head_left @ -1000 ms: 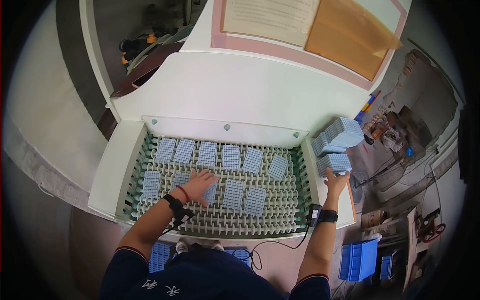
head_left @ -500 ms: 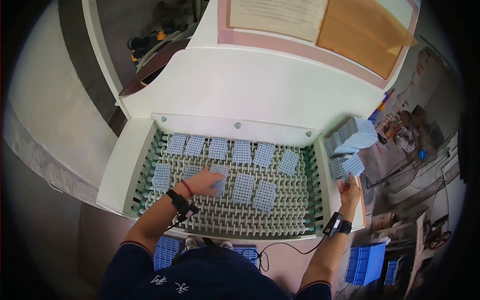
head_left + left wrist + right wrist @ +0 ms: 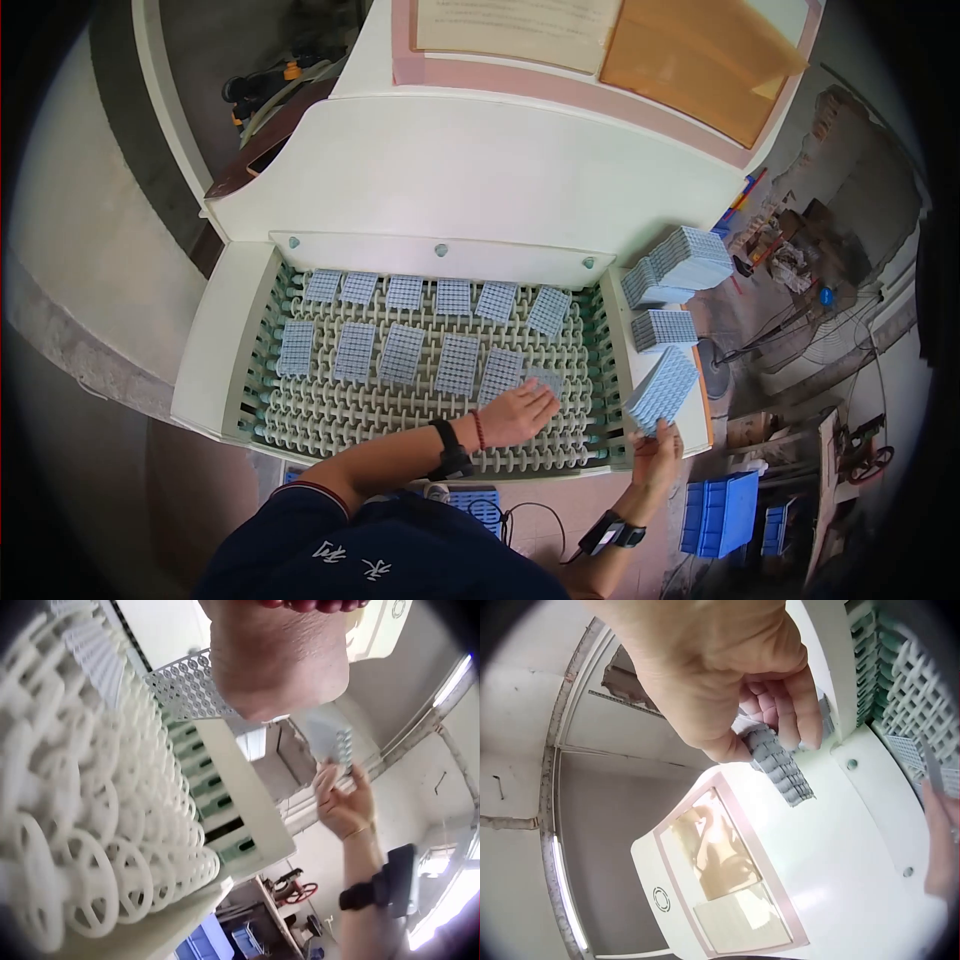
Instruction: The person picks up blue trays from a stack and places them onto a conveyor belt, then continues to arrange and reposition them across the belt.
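My left hand (image 3: 520,412) pinches a thin light-blue grid panel (image 3: 545,380) low over the front right of the roller bed (image 3: 420,430). In the left wrist view, this perforated panel (image 3: 184,686) juts out past the hand. The right hand (image 3: 656,455) grips a small stack of the same grid panels (image 3: 665,390), tilted, above the machine's right ledge. Its thumb and fingers bend around the stack's lower end, as the right wrist view shows with the layered stack (image 3: 776,765). Several more panels (image 3: 457,365) lie in two rows on the rollers.
On the right ledge sit a short stack of panels (image 3: 664,329) and a taller one (image 3: 690,258) behind it. A white back panel (image 3: 480,180) rises behind the rollers. Blue crates (image 3: 718,518) stand on the floor at the right.
My left hand has moved right from the front row's middle, now with a panel. The right hand has brought its stack off the ledge pile, toward me. The front row has grown.
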Motion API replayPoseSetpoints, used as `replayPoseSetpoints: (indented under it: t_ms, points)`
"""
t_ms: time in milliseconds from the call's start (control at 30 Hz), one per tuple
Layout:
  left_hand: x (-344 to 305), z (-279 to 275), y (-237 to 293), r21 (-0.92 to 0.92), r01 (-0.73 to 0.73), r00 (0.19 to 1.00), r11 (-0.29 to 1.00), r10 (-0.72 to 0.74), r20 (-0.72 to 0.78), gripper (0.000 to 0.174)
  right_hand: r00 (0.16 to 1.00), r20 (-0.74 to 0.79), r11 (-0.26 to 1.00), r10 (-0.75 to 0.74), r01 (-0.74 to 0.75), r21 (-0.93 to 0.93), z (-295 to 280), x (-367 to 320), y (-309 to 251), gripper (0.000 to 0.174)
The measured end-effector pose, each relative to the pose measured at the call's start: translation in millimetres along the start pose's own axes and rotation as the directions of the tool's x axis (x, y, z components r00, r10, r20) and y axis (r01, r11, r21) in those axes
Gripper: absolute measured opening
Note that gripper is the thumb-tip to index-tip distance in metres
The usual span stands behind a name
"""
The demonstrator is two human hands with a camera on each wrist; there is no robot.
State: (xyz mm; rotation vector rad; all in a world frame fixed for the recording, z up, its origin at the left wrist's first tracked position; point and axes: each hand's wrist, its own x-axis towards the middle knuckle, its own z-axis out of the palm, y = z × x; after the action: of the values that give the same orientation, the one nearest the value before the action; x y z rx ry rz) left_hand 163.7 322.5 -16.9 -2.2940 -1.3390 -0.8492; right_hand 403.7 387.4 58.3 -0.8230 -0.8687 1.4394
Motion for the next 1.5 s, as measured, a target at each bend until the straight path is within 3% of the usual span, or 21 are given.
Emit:
replayPoseSetpoints:
  t_ms: [67,133,167,333,367,400,433,467,500,533,600,667,767,833,867,933,1100,1167,1333,1433,1500]
  points:
    - [0.2,26.4,16.1,-0.016,-0.030,0.999,0.999,0.030,0.019,0.034,0.994,0.109,1.000,0.012,-0.011,-0.011,-1.0,-18.2,-1.1,0.019]
    - [2.5,40.8,27.6,0.014,0.015,0.949,1.000,-0.019,0.316,0.034,0.995,0.100,1.000,0.005,-0.003,-0.022,1.3,-34.2,-4.0,0.020]
    - [3.1,43.0,31.0,-0.002,0.046,0.844,0.999,-0.038,0.535,0.037,0.995,0.098,0.999,0.013,-0.010,-0.031,0.0,-40.5,-4.8,0.020]
    - [-8.6,34.7,24.8,-0.182,0.114,0.908,0.977,-0.028,0.419,0.039,0.991,0.104,0.996,0.083,-0.078,-0.049,-14.7,-60.3,9.7,0.017]
    - [-9.3,26.6,24.5,-0.322,0.279,0.919,0.905,-0.154,0.362,0.039,0.986,0.107,0.991,0.128,-0.122,-0.059,-13.9,-64.0,16.0,0.017]
    - [-8.2,13.1,23.3,-0.462,0.409,0.904,0.787,-0.280,0.323,0.039,0.980,0.108,0.984,0.170,-0.163,-0.066,-10.8,-66.8,23.0,0.017]
    - [-1.8,-17.9,21.2,-0.561,0.668,0.742,0.488,-0.392,0.543,0.039,0.970,0.130,0.977,0.205,-0.195,-0.085,-5.4,-70.0,30.7,0.016]
    - [-9.5,-25.4,17.4,-0.564,0.659,0.750,0.498,-0.384,0.538,0.039,0.958,0.151,0.968,0.243,-0.229,-0.107,0.3,-74.3,39.2,0.015]
    - [-20.3,-31.4,15.4,-0.749,0.655,0.654,-0.099,-0.423,0.627,0.039,0.935,0.197,0.953,0.297,-0.277,-0.123,4.5,-77.5,50.3,0.015]
    - [-30.2,-38.2,12.3,-0.643,0.394,0.571,-0.656,-0.373,0.731,0.040,0.906,0.242,0.936,0.348,-0.322,-0.141,11.6,-80.5,60.4,0.015]
    - [-51.0,-57.6,6.5,-0.392,0.140,0.663,-0.909,-0.208,0.719,0.047,0.829,0.329,0.892,0.452,-0.412,-0.188,35.0,-91.1,77.0,0.016]
    - [-78.3,-77.5,10.5,-0.414,0.121,0.694,-0.902,-0.221,0.685,0.045,0.739,0.441,0.860,0.510,-0.448,-0.243,63.7,-105.3,91.0,0.021]
    - [-118.0,-120.9,11.3,-0.533,0.133,0.609,-0.835,-0.356,0.709,0.043,0.661,0.495,0.825,0.564,-0.465,-0.320,102.0,-125.8,108.7,0.025]
    - [-147.4,-145.3,7.4,-0.621,0.081,0.484,-0.780,-0.514,0.708,0.036,0.478,0.569,0.743,0.668,-0.398,-0.538,122.7,-135.2,123.4,0.032]
    - [-161.3,-157.1,6.6,-0.630,0.082,0.492,-0.772,-0.519,0.699,0.036,0.480,0.578,0.751,0.660,-0.387,-0.535,134.1,-142.1,127.4,0.032]
    - [-186.4,-180.8,6.9,-0.755,0.171,0.365,-0.633,-0.671,0.645,0.035,0.544,0.605,0.719,0.581,0.005,-0.695,156.9,-155.4,135.5,0.038]
    - [-247.3,-226.5,16.3,-0.803,0.190,0.295,-0.564,-0.747,0.595,0.036,0.445,0.690,0.720,0.571,0.133,-0.681,193.3,-189.2,177.7,0.028]
    - [-272.1,-242.8,20.8,-0.813,0.175,0.283,-0.555,-0.763,0.581,0.037,0.413,0.599,0.695,0.686,-0.132,-0.706,202.8,-196.5,174.4,0.023]
    - [-317.1,-296.8,41.2,-0.776,0.006,0.374,-0.630,-0.718,0.586,0.044,0.603,0.470,0.747,0.645,-0.366,-0.555,191.1,-185.6,204.5,0.017]
    - [-338.4,-304.8,51.0,-0.766,0.011,0.374,-0.643,-0.708,0.600,0.044,0.560,0.469,0.694,0.683,-0.296,-0.657,200.3,-199.0,220.0,0.017]
    - [-341.5,-307.2,53.5,-0.767,0.053,0.405,-0.639,-0.689,0.602,0.045,0.395,0.580,0.698,0.712,-0.311,-0.646,218.5,-216.6,228.7,0.017]
